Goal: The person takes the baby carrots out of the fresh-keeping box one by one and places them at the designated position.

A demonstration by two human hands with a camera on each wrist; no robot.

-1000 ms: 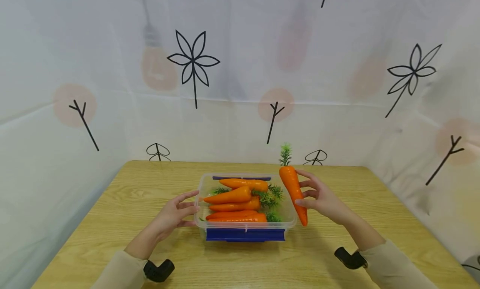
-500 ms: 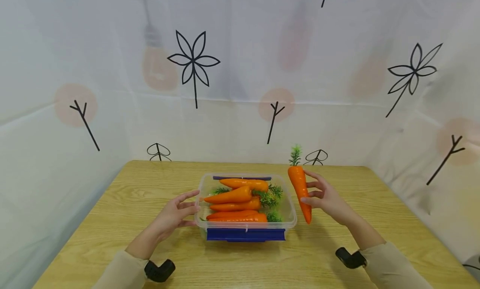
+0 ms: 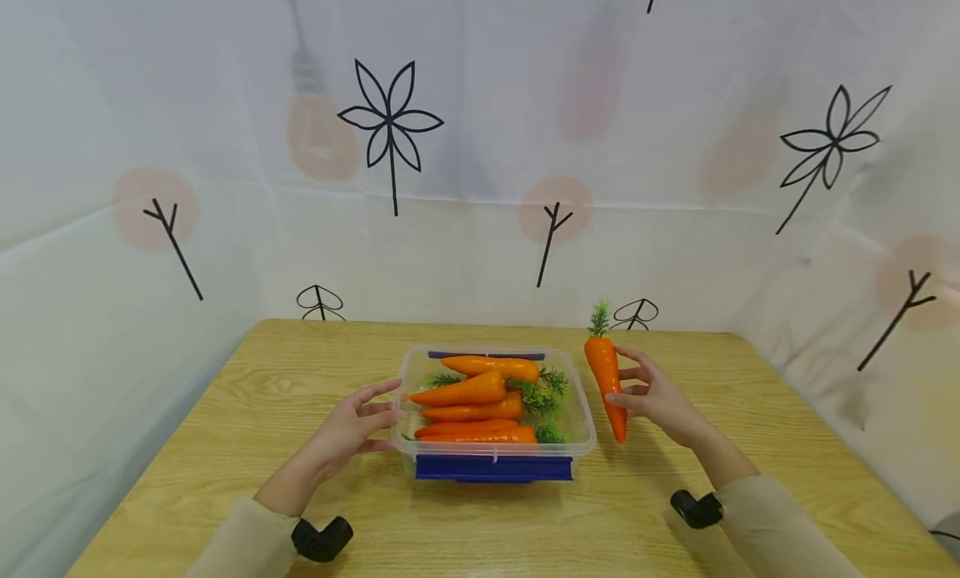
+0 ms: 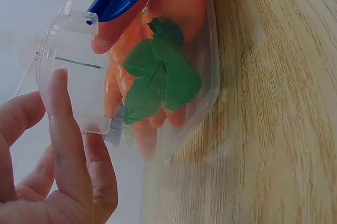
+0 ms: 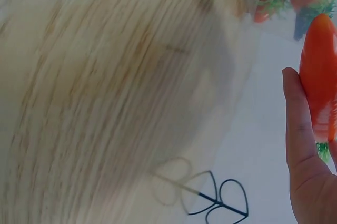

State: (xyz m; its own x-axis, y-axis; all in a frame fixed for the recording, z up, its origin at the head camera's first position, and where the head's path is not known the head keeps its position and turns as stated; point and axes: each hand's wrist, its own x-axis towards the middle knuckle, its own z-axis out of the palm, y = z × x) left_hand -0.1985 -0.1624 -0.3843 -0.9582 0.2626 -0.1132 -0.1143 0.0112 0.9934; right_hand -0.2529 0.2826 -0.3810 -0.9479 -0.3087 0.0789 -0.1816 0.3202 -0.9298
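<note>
A clear plastic box (image 3: 588,432) with blue clips stands on the wooden table, holding several orange carrots (image 3: 465,389) with green tops. My left hand (image 3: 351,428) holds the box by its left rim, one finger lying over the lip in the left wrist view. Right of the box, my right hand (image 3: 658,399) pinches a single carrot (image 3: 603,370) between thumb and fingers. This carrot hangs nearly upright, leafy end up and tip down, apart from the box. In the right wrist view, part of the carrot (image 5: 318,71) runs off the right edge.
The light wooden table (image 3: 495,528) reaches back to a white printed cloth (image 3: 480,253), which also hangs at both sides. A green leaf print shows on the box wall in the left wrist view. A dark cable lies at the far right.
My right hand has carried its carrot a short way to the right, away from the box, and the carrot has become more upright. The left hand and box stay in place.
</note>
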